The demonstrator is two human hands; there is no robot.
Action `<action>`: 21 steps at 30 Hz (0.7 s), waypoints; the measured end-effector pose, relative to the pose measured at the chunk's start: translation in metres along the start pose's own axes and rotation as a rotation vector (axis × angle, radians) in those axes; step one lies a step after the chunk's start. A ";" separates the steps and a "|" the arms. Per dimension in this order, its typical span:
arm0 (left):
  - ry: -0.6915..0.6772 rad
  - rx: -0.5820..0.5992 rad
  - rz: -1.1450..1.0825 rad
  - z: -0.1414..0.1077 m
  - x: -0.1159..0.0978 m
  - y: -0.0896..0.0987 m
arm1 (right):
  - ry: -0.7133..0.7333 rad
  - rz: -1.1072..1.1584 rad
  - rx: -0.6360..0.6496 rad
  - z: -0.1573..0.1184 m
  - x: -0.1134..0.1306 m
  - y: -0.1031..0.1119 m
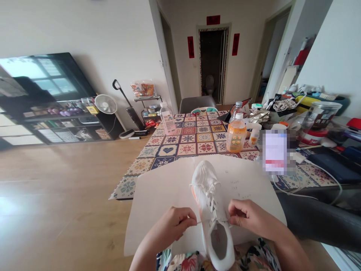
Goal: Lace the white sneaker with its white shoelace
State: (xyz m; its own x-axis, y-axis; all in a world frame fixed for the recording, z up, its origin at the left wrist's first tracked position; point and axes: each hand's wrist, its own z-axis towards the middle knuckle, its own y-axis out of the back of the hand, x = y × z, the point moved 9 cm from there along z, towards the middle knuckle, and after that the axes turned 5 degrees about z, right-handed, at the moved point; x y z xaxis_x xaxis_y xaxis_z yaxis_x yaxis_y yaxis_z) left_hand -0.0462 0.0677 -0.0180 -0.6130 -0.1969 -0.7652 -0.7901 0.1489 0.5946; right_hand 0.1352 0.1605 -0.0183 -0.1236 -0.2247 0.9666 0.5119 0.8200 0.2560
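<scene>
A white sneaker (208, 214) lies on a large white board (163, 188), its toe pointing away from me and its opening towards me. White laces (212, 195) criss-cross its upper, loose around the middle. On the sneaker's left side, my left hand (180, 223) pinches a lace that runs to the shoe near the top eyelets. My right hand (243, 213) is closed at the opposite edge, thumb and forefinger together on a lace beside the collar. Most of the lace in the right fingers is hidden.
Beyond the board, a patterned tablecloth (188, 139) carries a pink bottle (168, 120) and an orange drink bottle (236, 135). A blurred phone (275, 152) with a white cable (324, 169) stands to the right, before a cluttered heap of jars and bags. A chair (197, 103) stands behind.
</scene>
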 end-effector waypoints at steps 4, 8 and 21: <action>-0.015 0.041 0.048 0.001 0.005 0.000 | -0.033 -0.053 0.022 -0.004 -0.005 0.002; -0.083 0.038 0.056 -0.003 0.004 0.008 | 0.064 -0.044 0.063 -0.005 -0.001 0.009; -0.727 -0.233 -0.601 -0.010 -0.056 -0.003 | 0.386 0.490 -0.071 0.001 0.034 -0.017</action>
State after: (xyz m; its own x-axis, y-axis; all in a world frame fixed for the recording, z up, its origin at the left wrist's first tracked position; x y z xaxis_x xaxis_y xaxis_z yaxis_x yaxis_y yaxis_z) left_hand -0.0098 0.0683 0.0253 -0.0213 0.4807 -0.8766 -0.9996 0.0081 0.0287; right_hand 0.1218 0.1392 0.0099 0.4490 -0.0166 0.8934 0.4885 0.8418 -0.2299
